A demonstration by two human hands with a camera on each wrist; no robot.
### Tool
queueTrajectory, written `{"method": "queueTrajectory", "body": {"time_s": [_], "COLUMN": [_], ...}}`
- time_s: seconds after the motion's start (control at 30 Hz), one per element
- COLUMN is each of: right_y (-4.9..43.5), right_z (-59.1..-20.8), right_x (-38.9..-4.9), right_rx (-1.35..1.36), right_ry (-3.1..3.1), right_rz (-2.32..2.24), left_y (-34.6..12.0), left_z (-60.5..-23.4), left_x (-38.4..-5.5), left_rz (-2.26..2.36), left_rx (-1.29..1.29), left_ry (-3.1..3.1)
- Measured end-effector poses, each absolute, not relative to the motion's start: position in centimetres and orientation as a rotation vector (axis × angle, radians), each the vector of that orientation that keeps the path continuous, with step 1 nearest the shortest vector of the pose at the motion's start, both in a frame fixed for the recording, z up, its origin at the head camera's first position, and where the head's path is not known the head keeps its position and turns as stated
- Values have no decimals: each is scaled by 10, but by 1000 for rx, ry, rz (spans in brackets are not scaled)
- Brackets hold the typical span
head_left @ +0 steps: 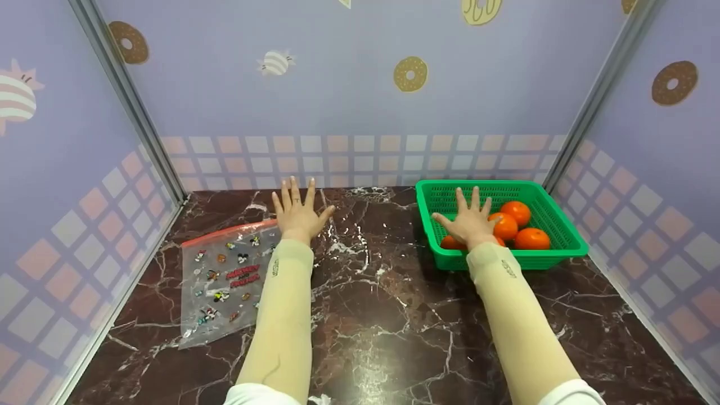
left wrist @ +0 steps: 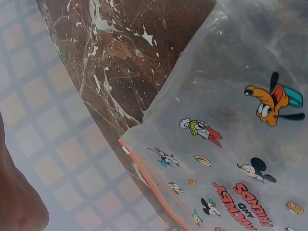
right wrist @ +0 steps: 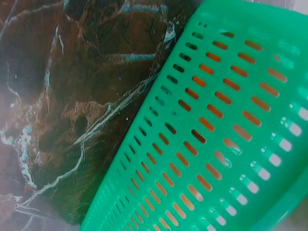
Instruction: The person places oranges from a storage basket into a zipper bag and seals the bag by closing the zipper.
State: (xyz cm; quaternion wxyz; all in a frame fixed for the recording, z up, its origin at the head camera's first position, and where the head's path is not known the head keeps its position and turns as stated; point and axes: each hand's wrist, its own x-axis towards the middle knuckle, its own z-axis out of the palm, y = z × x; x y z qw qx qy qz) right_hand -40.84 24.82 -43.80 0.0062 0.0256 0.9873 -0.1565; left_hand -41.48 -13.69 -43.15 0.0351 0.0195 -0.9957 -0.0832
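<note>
My left hand is spread with straight fingers above the dark table, just right of a clear zip bag. The bag lies flat, with an orange zip edge and cartoon prints; my left forearm covers its right side. In the left wrist view the printed bag fills the right half. My right hand, also spread and holding nothing, is over the left part of a green plastic basket. Several oranges sit in it, some partly hidden by that hand. The slotted basket wall shows close in the right wrist view.
The marble-patterned table carries the bag at left and the basket at back right. Purple walls with tile and doughnut prints close off the back and both sides, joined by grey metal corner strips.
</note>
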Motion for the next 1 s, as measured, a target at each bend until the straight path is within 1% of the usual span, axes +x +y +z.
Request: {"method": "queueTrajectory", "body": {"time_s": [0.23,0.47,0.67,1.0], "right_y": [269,303,338,393], "right_z": [-433,-426,-418,-418], "right_x": [-405,-403,-396,-383], "right_rx": [124,190,232,405], "right_ry": [3095,3118,3096,3024], "right_rz": [-503,-535,-610,-711], "left_y": [-137,-134,-118,-71], "left_z": [-433,-434,-434,-434], "left_x": [-415,-415,-412,-413], "left_rz": [-259,-328,-602,-1156], "left_rx": [67,103,148,126], "left_ry": [-3064,-3078,-3046,-2916]}}
